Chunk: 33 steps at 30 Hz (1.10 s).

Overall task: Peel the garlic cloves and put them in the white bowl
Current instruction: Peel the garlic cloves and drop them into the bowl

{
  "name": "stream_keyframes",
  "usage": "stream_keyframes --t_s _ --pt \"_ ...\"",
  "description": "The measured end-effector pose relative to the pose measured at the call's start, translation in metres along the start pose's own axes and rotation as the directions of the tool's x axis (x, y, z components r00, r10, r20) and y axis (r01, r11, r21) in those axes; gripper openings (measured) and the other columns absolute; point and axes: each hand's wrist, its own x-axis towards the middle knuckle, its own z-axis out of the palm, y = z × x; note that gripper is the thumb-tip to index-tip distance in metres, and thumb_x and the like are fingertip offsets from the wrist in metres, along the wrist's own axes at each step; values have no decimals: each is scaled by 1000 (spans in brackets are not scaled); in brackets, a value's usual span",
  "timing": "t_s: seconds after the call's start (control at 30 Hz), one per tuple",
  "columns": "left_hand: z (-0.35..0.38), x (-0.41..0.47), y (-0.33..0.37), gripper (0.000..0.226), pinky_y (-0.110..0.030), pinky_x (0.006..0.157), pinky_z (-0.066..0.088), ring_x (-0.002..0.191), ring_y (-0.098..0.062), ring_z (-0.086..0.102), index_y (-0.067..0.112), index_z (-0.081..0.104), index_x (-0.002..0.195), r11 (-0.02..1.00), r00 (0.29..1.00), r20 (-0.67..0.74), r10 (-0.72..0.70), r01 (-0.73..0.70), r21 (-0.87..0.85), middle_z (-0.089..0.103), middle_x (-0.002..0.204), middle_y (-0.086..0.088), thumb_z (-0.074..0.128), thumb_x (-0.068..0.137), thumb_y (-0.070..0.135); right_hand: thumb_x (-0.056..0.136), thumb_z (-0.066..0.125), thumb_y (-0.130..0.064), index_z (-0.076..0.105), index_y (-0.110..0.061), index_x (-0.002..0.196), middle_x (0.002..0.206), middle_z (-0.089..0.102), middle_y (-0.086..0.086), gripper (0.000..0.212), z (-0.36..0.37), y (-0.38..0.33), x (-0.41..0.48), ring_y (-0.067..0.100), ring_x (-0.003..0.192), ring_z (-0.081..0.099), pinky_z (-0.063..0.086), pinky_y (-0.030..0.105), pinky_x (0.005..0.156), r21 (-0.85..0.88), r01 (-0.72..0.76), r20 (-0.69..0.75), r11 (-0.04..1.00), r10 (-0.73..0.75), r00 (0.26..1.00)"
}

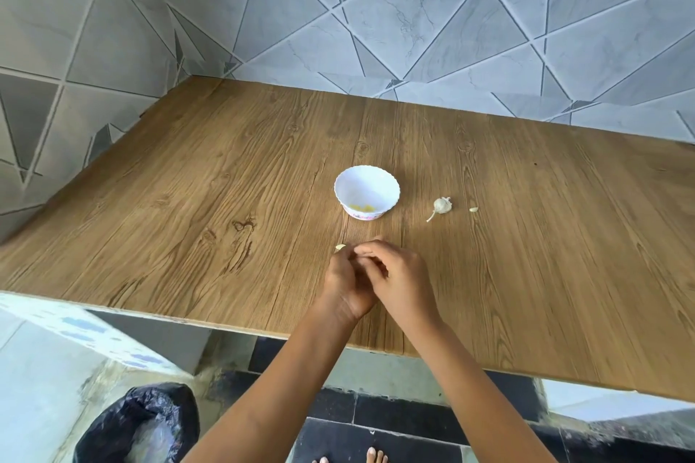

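A small white bowl (366, 192) with a scalloped rim stands mid-table; pale yellow peeled cloves lie at its bottom. Right of it rests a partial garlic bulb (440, 207) with a stem, and a single loose clove (473, 210) lies further right. My left hand (344, 284) and my right hand (400, 276) meet just in front of the bowl, fingers pinched together on a garlic clove (340, 247), whose pale tip shows at the left fingertips. Most of that clove is hidden by the fingers.
The wooden table (225, 180) sits in a corner of grey tiled walls. A bin lined with a black bag (139, 425) stands on the floor at the lower left, below the table's front edge. Bare toes (372, 457) show at the bottom.
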Motion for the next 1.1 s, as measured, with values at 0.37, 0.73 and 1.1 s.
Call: stream_keyframes --t_s 0.37,0.73,1.1 --pt "-5 4 1 43 -33 81 51 84 -25 62 -3 63 92 1000 1000 31 -2 2 -20 68 80 -15 28 100 21 96 51 -26 48 -11 136 137 53 5 43 -60 39 -41 21 122 53 44 28 96 -411 -278 145 868 363 921" --pt "-3 4 7 42 -33 84 49 87 -24 63 -3 63 93 1000 999 47 27 -26 -13 69 79 -14 28 99 19 67 -27 -72 -5 -9 149 157 -12 6 105 -22 25 -61 10 137 -22 -16 23 109 -497 -118 456 859 375 807" --pt "-10 -5 19 42 -34 88 48 87 -24 62 -3 62 94 997 996 43 75 -74 -33 67 86 -14 27 100 20 88 2 -59 2 -11 150 157 -9 4 78 -26 38 -31 13 144 -10 -7 27 115 -540 -168 393 825 423 816"
